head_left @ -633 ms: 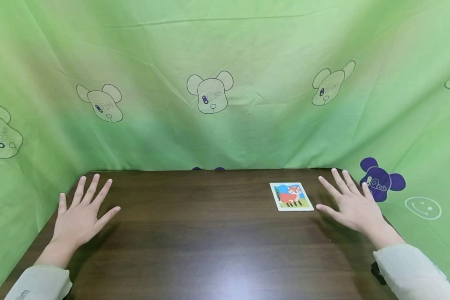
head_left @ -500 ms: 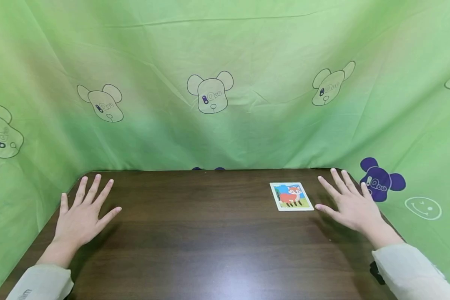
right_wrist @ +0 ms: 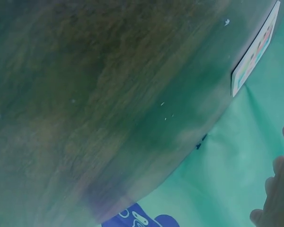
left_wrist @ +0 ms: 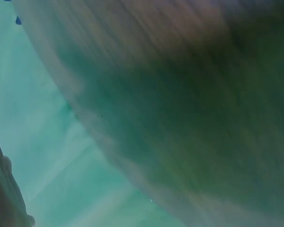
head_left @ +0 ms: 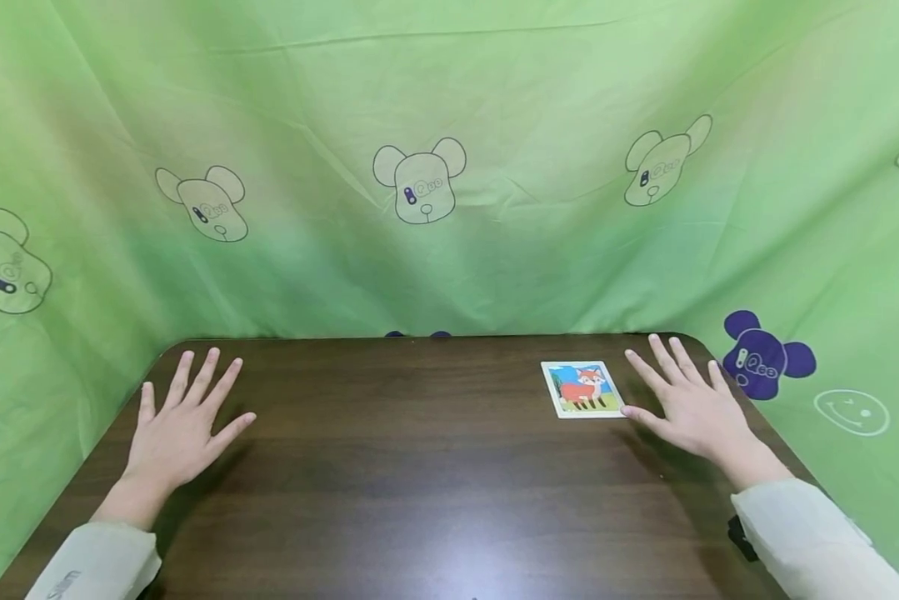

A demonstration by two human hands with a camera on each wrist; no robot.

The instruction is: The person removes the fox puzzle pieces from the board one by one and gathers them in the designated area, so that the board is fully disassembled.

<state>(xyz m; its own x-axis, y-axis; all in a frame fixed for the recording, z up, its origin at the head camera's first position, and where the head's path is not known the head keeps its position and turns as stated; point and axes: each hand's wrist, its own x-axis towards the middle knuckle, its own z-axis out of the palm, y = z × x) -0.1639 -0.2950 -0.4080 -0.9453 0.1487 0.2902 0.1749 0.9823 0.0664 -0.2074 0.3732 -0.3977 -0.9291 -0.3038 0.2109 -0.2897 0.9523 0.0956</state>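
Note:
A square picture board point(head_left: 582, 390) with a white border and an orange fox on it lies flat towards the back right of the dark wooden table point(head_left: 389, 467). My right hand point(head_left: 700, 417) is just right of it, fingers spread and straight, holding nothing; in the head view the thumb tip is right at the board's near right corner. On the table's left side, my left hand point(head_left: 173, 437) has its fingers spread, with nothing in it. The right wrist view shows the picture board point(right_wrist: 256, 49) at a steep slant, and a few fingertips point(right_wrist: 270, 184) along the right edge.
Green cloth point(head_left: 307, 275) printed with bear heads hangs behind the table and down both sides. A small black object point(head_left: 741, 537) shows beside the right sleeve point(head_left: 801, 529). Light reflects off the near part of the tabletop.
Both hands have shifted slightly inward, the left one to the right and the right one to the left. The right thumb is now closer to the picture board. The head view has tilted a little.

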